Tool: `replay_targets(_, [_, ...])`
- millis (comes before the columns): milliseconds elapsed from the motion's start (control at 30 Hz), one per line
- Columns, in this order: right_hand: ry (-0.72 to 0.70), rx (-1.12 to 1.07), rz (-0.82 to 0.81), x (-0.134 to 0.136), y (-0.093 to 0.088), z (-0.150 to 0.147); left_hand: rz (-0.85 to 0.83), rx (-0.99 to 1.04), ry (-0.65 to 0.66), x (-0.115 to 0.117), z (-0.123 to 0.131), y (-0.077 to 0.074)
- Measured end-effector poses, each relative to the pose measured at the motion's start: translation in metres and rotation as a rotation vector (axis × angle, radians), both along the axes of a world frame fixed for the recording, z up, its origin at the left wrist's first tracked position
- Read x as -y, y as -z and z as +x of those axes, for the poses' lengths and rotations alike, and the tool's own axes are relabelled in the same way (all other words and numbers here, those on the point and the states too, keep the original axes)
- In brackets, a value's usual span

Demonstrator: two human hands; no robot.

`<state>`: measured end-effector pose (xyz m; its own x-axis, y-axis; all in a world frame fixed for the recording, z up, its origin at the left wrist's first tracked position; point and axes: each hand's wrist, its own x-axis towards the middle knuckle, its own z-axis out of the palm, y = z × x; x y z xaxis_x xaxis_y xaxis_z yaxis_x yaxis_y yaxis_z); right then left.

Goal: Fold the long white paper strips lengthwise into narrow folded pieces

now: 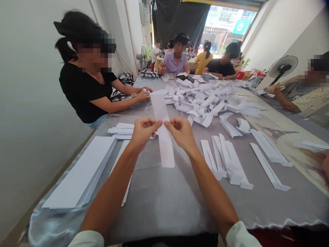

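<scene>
The left hand [145, 132] and right hand [180, 132] are pinching one paper strip [164, 151], fingers holding its two edges, over the table [154, 206]. Perhaps six folded strips [231, 161] are lying right; one paper stack [79, 171] is lying left.

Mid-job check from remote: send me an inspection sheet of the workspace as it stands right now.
surface: long table under a grey cloth, with a printed sheet along its right side
job's things: white paper strip lying lengthwise between the hands
grips: left hand and right hand both pinch the strip with their fingertips
clutter: heap of folded paper pieces mid-table; sheet stack on the left; folded strips on the right
cables: dark cord along the left wall
surroundings: co-workers on both sides and at the far end; two fans; open street front beyond
</scene>
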<state>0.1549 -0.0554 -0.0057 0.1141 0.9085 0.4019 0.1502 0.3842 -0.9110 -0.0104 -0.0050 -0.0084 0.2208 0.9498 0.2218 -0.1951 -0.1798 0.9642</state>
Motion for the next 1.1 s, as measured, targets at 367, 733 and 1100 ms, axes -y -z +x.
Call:
replay_targets(367, [0.006,0.020,0.030,0.0000,0.0005,0.0011,0.000,0.022,-0.004,-0.0001,0.0026,0.0011])
replay_targets(733, [0.065,0.001,0.056,-0.0031,0.0029,0.0025,0.000,-0.016,0.032,0.0047,0.0069,0.0015])
replay_targets(1100, [0.019,-0.035,0.014,-0.0044,0.0049,-0.0019,-0.015,0.018,0.013,0.0049,0.0064,0.0003])
